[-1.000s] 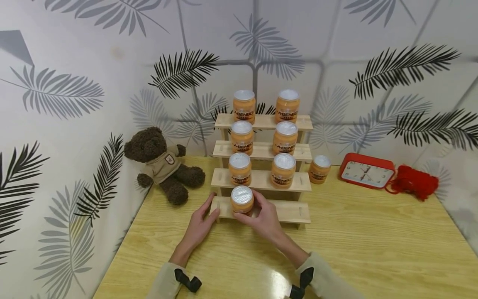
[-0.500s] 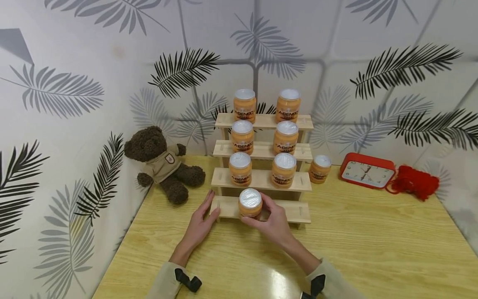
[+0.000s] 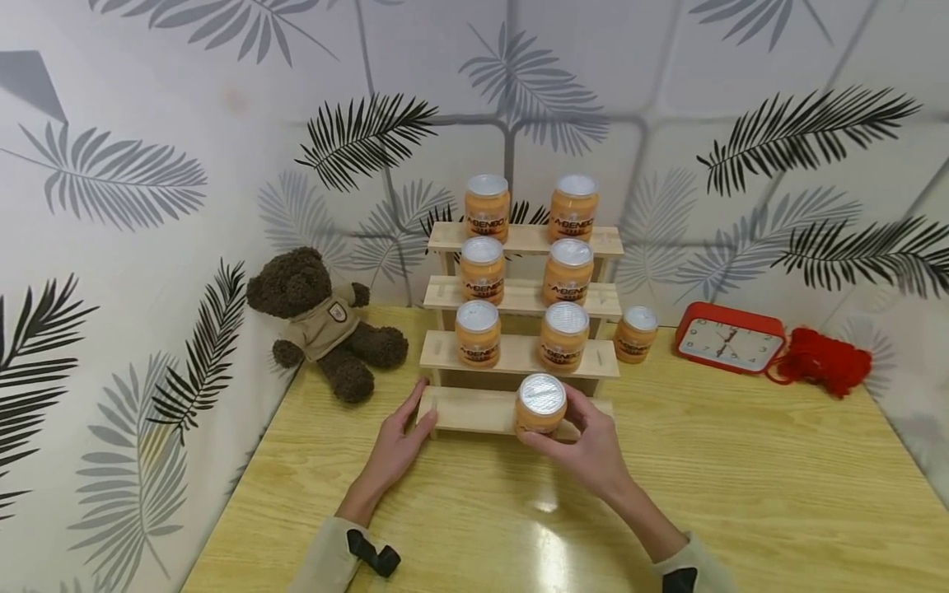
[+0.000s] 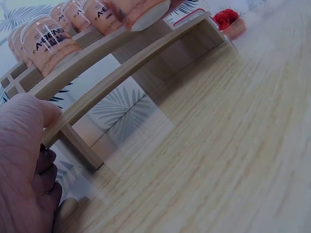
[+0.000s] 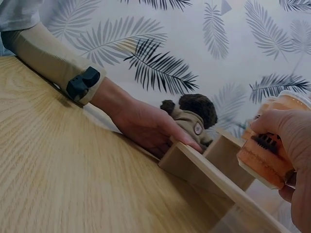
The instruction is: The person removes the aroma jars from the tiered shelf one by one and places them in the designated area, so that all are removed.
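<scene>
The right hand (image 3: pixel 589 445) grips a round orange silver-lidded jar (image 3: pixel 537 405) at the lowest step of a pale wooden four-tier rack (image 3: pixel 470 410), partly hiding it; the left hand (image 3: pixel 396 449), fingers partly hidden, clasps its left end; yellow wood-grain tabletop (image 3: pixel 460 531) stretches in front

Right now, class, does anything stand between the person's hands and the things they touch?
Nothing visible does: the right hand grips an orange jar directly, and the left hand holds the left end of the bottom shelf directly.
</scene>
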The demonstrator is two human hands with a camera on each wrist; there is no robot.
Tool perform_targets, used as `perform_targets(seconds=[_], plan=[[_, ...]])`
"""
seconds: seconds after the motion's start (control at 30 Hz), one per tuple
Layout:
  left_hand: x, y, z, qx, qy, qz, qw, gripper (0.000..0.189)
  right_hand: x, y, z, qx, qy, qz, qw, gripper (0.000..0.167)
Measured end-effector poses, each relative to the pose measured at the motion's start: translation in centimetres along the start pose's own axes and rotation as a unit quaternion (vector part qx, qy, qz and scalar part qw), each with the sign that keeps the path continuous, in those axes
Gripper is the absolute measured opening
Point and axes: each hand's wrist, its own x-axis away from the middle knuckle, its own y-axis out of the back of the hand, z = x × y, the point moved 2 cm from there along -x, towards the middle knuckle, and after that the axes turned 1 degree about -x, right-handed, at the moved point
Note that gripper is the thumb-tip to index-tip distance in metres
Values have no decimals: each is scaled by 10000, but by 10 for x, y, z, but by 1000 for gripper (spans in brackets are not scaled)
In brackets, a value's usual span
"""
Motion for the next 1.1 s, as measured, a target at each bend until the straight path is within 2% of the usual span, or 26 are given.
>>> perform_targets(seconds=[0.3,0.8,1.1], plan=[[0,1,2,-10,25,20,10000,68,9,39,-1,395,-109,-302,9987,72],[-1,0,-1,5,-58,8,10000,68,18,87,-5,933,-283,-809,9919,68],[-1,0,-1,152,-31,68,9999,68,19,114,-11,921,-308,-1315,9865,66]])
